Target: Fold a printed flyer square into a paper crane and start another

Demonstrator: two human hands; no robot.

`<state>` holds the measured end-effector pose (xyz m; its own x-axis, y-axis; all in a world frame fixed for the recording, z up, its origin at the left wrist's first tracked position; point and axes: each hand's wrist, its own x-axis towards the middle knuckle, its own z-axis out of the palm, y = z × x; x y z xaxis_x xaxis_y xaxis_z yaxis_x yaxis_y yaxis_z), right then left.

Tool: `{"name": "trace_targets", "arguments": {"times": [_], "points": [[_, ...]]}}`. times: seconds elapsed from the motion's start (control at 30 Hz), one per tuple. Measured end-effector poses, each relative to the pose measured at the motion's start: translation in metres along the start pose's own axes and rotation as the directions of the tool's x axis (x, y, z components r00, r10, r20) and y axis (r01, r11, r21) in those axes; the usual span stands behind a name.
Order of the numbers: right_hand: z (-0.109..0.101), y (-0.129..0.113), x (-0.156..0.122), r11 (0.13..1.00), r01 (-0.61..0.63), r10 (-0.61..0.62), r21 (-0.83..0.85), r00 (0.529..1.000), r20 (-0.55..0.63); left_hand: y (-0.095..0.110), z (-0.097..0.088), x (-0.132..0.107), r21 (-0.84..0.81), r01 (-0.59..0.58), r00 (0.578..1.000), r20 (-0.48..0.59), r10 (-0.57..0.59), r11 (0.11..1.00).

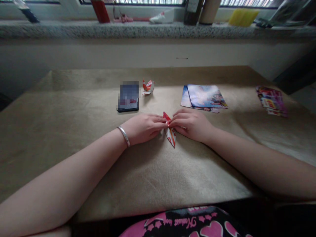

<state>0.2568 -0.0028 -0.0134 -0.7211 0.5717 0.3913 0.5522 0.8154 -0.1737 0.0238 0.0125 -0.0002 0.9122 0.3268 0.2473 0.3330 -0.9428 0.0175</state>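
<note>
A narrow folded paper (171, 135), red, white and orange with pointed ends, lies on the table between my two hands. From the left, my left hand (146, 127), with a silver bracelet at the wrist, presses its fingertips on the paper's middle. My right hand (191, 125) meets it from the other side, thumb and fingers closed at the paper's edge. The fingertips partly cover the middle of the fold. Beyond my left hand stands a small folded paper figure (148, 87) in similar red and white.
A phone (128, 96) lies left of the paper figure, its screen blurred. Printed picture sheets (206, 96) are stacked beyond my right hand. Colourful packets or cards (271, 101) sit at the far right of the brown-covered table (158, 184). A granite sill (138, 32) holds several objects.
</note>
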Motion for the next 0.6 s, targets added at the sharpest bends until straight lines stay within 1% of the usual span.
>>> {"name": "trace_targets", "arguments": {"times": [0.13, 0.2, 0.37, 0.47, 0.53, 0.6], "points": [[-0.003, -0.001, 0.003, 0.997, 0.039, -0.036, -0.064, 0.999, 0.034, 0.004, -0.004, 0.005, 0.094, 0.064, 0.996, 0.063, -0.07, 0.994], [-0.005, -0.002, 0.005, 0.996, 0.04, -0.036, -0.084, 0.998, 0.046, 0.008, -0.006, 0.008, 0.139, 0.08, 0.994, 0.06, -0.089, 0.987], [-0.008, -0.003, 0.004, 0.997, 0.034, -0.031, -0.068, 0.999, 0.041, 0.015, -0.01, 0.011, 0.184, 0.047, 0.998, 0.039, -0.055, 0.982], [-0.008, 0.0, -0.001, 1.0, 0.018, -0.018, 0.011, 1.0, 0.025, 0.016, -0.009, 0.007, 0.154, 0.059, 0.995, 0.066, -0.07, 0.986], [-0.007, 0.002, -0.004, 0.998, 0.008, -0.008, 0.058, 1.0, 0.0, 0.013, -0.007, 0.004, 0.09, 0.082, 0.992, 0.086, -0.09, 0.992], [-0.007, 0.003, -0.005, 0.998, 0.005, -0.004, 0.065, 1.0, -0.018, 0.007, -0.006, 0.0, 0.004, 0.108, 0.99, 0.087, -0.107, 0.994]]}}
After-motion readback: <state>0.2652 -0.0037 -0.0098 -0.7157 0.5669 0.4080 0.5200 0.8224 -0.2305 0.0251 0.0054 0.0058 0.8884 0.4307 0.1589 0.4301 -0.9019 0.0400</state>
